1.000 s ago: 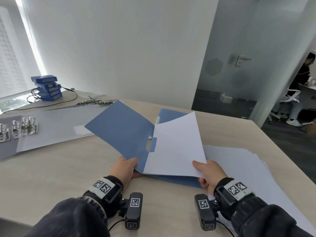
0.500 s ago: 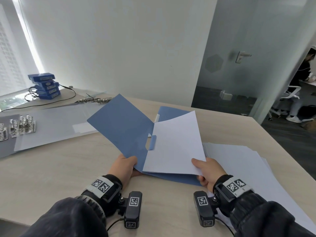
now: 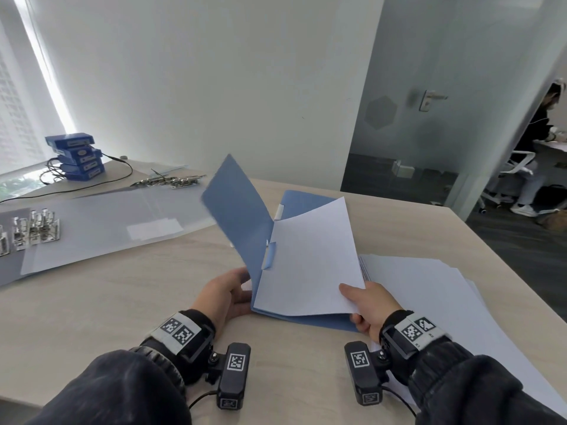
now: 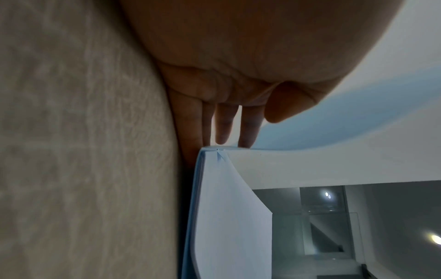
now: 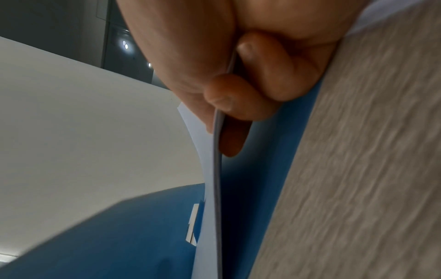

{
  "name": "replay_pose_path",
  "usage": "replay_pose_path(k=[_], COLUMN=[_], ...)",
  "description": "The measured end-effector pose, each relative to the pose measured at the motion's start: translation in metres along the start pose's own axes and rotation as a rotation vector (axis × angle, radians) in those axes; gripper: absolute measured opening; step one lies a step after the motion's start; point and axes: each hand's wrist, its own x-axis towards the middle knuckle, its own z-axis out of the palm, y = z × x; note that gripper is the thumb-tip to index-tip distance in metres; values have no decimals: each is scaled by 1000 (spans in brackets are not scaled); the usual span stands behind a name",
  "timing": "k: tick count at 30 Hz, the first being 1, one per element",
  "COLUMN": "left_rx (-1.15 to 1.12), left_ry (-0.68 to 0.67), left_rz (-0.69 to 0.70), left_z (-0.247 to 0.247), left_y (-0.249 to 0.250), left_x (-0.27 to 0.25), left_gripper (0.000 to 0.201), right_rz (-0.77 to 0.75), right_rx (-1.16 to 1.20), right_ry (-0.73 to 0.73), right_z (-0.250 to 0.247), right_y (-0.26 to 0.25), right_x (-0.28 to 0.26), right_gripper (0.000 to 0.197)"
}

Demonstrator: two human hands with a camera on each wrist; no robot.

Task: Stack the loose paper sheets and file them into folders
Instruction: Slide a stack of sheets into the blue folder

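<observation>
The white sheets (image 3: 310,259) sat inside the open blue folder (image 3: 236,216) on the desk (image 3: 122,296), their long side pointing away from the person. The right hand (image 3: 368,305) pinched the sheets' near right corner. The left hand (image 3: 224,294) lay open, fingers straight, touching the folder's fold. More loose paper (image 3: 429,289) waited just right of the folder, nearer the right hand.

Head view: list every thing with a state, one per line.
blue folder: open, front cover raised.
sheaf of white sheets: inside the folder, near corner lifted.
right hand: pinches the sheaf's corner.
left hand: fingers straight, at the folder's spine.
loose paper pile: flat on table, fanned.
blue boxes: stacked.
</observation>
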Motion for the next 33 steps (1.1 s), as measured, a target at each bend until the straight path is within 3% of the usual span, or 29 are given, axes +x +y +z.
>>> replay_pose_path(k=[4,7,10,16,23,28,30,33], left_rx=[104,245,218,238,136,-43,-72,-94], left_ry=[91,84,45,18,45,44,43,17], left_rz=[-23,-31,-117,-168,-34,88,124,155], left_z=[6,12,22,32,25,14,14,16], left_y=[-2,-6,-8,-12,-16,-23,-24,-24], left_x=[13,22,21,22,16,9,6,3], left_gripper=[26,27,13,22,30,37,38,39], right_rz=[-5,-18,-18,4,50,-46,-112,-155], right_rx=[-30,-45,-58,-31,72,172,124,149], right_ry=[0,-11,13,66,71,105,116,19], right_z=[0,1,1,0,0,-9,-14,-18], right_y=[-1,-3,-1,4,-7,-22,-31,-38], right_x=[-2,-6,-6,-6,-16,-19,-21,-26], right_gripper=[13,11,11,15,16,56,51,28])
